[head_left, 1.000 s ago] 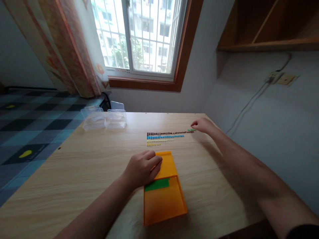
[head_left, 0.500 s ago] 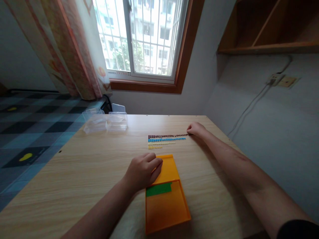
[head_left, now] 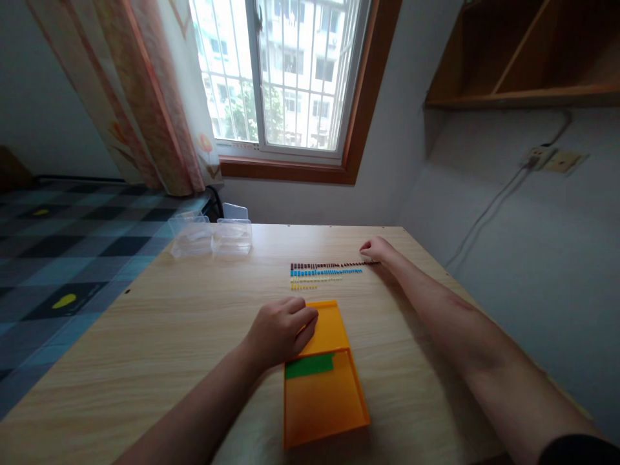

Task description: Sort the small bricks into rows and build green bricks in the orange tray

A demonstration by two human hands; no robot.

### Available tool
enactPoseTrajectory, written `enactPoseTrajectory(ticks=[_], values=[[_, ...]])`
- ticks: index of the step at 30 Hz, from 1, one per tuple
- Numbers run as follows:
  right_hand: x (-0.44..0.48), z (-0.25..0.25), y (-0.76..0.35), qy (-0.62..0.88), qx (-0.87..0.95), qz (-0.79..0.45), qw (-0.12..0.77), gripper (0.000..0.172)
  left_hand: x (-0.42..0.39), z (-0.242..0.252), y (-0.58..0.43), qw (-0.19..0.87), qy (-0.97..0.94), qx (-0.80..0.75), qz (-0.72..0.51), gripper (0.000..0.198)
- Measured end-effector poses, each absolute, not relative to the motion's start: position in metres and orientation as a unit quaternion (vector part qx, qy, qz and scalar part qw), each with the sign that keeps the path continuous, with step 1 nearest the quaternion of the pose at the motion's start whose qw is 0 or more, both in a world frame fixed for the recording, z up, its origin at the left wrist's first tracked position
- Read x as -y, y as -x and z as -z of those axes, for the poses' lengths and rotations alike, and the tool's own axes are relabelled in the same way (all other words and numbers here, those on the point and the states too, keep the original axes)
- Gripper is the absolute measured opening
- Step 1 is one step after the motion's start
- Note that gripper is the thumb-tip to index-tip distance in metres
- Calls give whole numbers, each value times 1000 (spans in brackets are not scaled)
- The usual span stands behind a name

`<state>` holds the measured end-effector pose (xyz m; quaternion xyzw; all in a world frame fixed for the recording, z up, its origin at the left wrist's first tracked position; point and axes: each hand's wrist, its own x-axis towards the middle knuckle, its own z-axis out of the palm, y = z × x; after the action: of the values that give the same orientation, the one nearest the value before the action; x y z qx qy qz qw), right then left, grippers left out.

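My left hand [head_left: 285, 330] rests over the left side of an open orange box [head_left: 328, 403]. Its fingers are curled and pressed together above the box's upper half; whatever they may hold is hidden. A green piece [head_left: 310, 366] lies in the box's lower half, along the divider. At the far side of the table my right hand [head_left: 378, 249] is closed in a pinch, just above the right end of a row of tiny brown pieces [head_left: 329, 265]. Anything in that pinch is too small to see. Below run rows of blue pieces [head_left: 327, 272], pale yellow pieces [head_left: 314, 279] and yellow pieces [head_left: 303, 287].
Two clear plastic containers [head_left: 191, 240] with raised lids stand at the table's back left. The wooden table [head_left: 194, 329] meets a wall on the right, where a cable [head_left: 489, 210] hangs from a socket. A checked bed [head_left: 62, 258] lies to the left.
My right hand has shifted slightly left and up from the end of the brown row. My left hand and the orange box keep their places; the camera view has turned a little.
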<state>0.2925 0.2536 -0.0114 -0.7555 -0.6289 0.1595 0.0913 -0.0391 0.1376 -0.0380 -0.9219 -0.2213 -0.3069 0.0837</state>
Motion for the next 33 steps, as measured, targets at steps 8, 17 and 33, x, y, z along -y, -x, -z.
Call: enactPoseTrajectory(ticks=[8, 17, 33], values=[[-117, -23, -236, 559, 771, -212, 217, 15, -135, 35, 39, 18, 952, 226, 205, 19], [-35, 15, -178, 520, 830, -183, 87, 17, -129, 33, 34, -16, 963, 231, 139, 17], [-40, 22, -199, 521, 836, -127, 113, 19, -124, 31, 32, -46, 965, 223, 128, 25]])
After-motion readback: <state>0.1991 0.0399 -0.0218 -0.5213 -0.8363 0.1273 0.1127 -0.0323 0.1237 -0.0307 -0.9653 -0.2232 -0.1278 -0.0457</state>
